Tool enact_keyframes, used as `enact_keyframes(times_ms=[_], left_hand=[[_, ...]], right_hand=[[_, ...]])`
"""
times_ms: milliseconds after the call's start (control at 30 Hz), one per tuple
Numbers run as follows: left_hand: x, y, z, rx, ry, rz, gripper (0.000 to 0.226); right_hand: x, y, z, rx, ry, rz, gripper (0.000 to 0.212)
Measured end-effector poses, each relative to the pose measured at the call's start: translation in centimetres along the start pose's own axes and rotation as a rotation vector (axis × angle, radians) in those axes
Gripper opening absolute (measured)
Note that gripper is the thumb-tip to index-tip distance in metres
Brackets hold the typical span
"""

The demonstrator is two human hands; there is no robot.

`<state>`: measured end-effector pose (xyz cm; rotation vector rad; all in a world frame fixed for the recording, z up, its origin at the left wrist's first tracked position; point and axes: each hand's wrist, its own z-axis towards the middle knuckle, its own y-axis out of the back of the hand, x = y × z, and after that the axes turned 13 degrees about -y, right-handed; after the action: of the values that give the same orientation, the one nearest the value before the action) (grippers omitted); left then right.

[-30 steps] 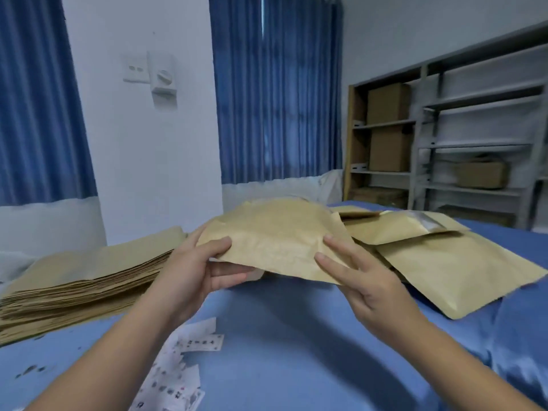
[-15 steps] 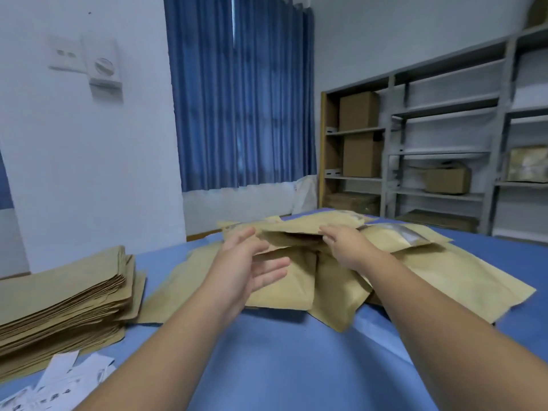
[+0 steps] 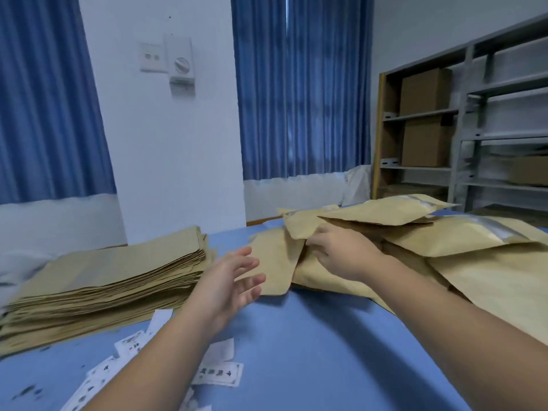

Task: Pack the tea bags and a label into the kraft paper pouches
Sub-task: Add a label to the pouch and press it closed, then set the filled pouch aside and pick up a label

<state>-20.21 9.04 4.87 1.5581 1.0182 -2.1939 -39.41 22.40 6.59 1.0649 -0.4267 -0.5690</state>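
Blue surface [image 3: 311,351] holds filled pouches [image 3: 504,277] at 2 o'clock, many empties [image 3: 112,271] at 9; left hand [image 3: 228,283] spread, right hand [image 3: 341,253] on them, grip unclear.

Left hand [image 3: 229,284]: bare. Right hand [image 3: 341,253]: bare. Left forearm [image 3: 154,357], right forearm [image 3: 444,315]: both bare as far as the lower edge of view. Finger and wrist detail: softened by blur, too fine to tell.

Filled kraft pouches [image 3: 415,250] heaped right — flat stack [image 3: 112,271] left.
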Motion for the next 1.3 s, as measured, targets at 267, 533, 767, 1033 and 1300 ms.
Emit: enact_keyframes(times_ms=[267,533,767,1033,1300], left_hand=[[-5.6,14.6,-4.0,-0.265,-0.116,0.198,0.021],[-5.9,30.1,-8.5,-0.528,-0.258,0.902,0.017],[-3.7,32.8,-8.7,-0.452,-0.202,1.081,0.024],[-4.2,33.9,-8.5,-0.41,-0.19,1.079,0.022],[-4.7,32.0,-9.2,-0.373,-0.367,1.289,0.029]], right_hand=[[13.9,-1.7,1.7,0.147,0.206,0.006,0.038],[26.5,-5.0,3.6,0.172,0.362,0.016,0.042],[31.2,-8.1,6.9,0.25,0.213,-0.124,0.1],[32.0,-9.7,6.4,0.137,0.305,-0.305,0.022],[33.3,-4.2,4.9,0.07,0.368,-0.399,0.02]])
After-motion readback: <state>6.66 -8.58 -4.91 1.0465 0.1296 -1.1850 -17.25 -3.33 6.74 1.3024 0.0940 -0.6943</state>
